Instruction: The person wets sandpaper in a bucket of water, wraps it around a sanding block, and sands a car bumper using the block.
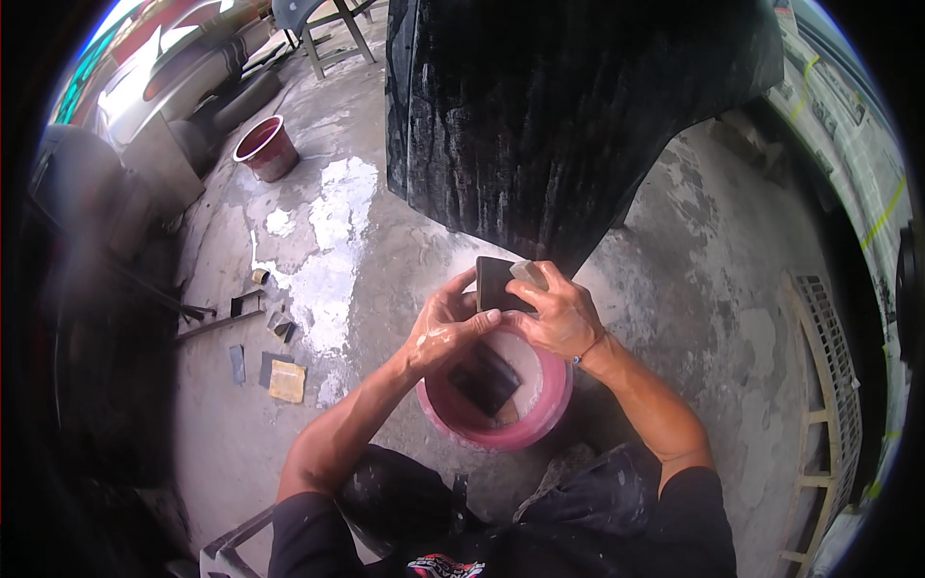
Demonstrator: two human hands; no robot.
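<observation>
Pad (492,277) and block (526,274) held at a basin (434,414)

The dark, rectangular pad stands tilted above the far rim of the pink basin, near the lower corner of a black panel (540,125). Left hand (445,323): fingers clamped on the pad's left side, thumb lying along its near edge. Right hand (561,316): fingers bent and closed on the small, pale block, which overlaps the pad's right part; whether the two touch cannot be told. Within the basin, a dark sheet (489,379) lies aslant over pale contents. Left of the basin, paper scraps (287,381) lie on the stained floor (385,299). Farther out: a red bucket (276,162) at upper left, a stool (337,43) beyond it, a slatted grille (836,385) at right.
</observation>
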